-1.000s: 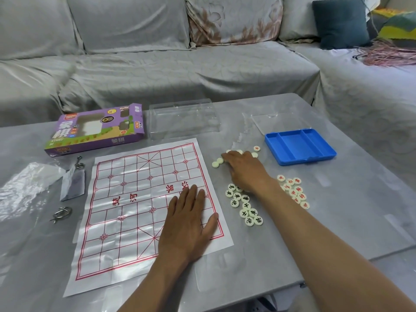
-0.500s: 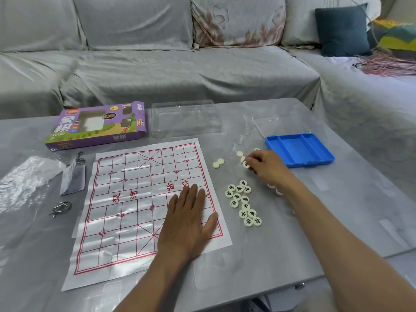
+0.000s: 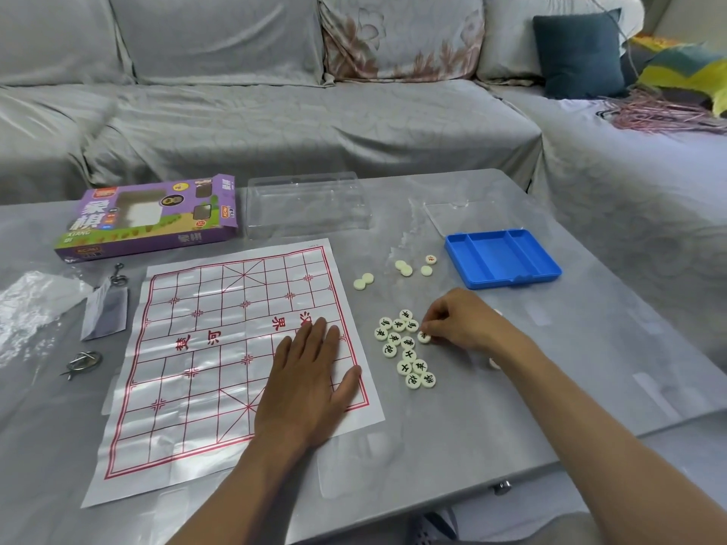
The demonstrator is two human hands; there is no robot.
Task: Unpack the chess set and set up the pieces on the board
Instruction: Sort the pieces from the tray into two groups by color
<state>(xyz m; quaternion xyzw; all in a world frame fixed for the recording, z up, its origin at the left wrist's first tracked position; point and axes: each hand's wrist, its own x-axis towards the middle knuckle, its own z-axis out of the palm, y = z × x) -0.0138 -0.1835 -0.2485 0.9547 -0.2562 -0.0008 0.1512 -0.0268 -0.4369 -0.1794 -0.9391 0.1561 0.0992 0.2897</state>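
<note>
Grey sofa covers (image 3: 299, 123) filled the background, and in front of them a grey marbled counter (image 3: 550, 395) carried the unpacked set. On it lay the thin paper board printed with a red grid (image 3: 204, 348), pinned flat by the left hand (image 3: 310, 383), its fingers (image 3: 318, 336) straight and spread, gripping nothing. No piece stood on the grid yet.

Just beyond the left thumb, off the sheet's edge, sat a cluster of cream round pieces with black characters (image 3: 405, 348). The right hand (image 3: 460, 320) hovered at the cluster's outer side, its fingers (image 3: 430, 326) curled and pinching one cream disc (image 3: 424, 337) that touched, or nearly touched, the counter. Past those fingers, several blank-faced cream discs (image 3: 405, 268) lay loose, and farther off stood the empty blue plastic tray with dividers (image 3: 501, 257). The purple cardboard box (image 3: 149, 218) and a clear plastic lid (image 3: 309, 206) lay well beyond the left fingers.

Risks, as I judged them: the pinched disc was small and smooth and could slip and roll off the counter; the right wrist, passing low, could scatter the cluster; and if the left hand lifted, the light creased sheet could curl or slide.
</note>
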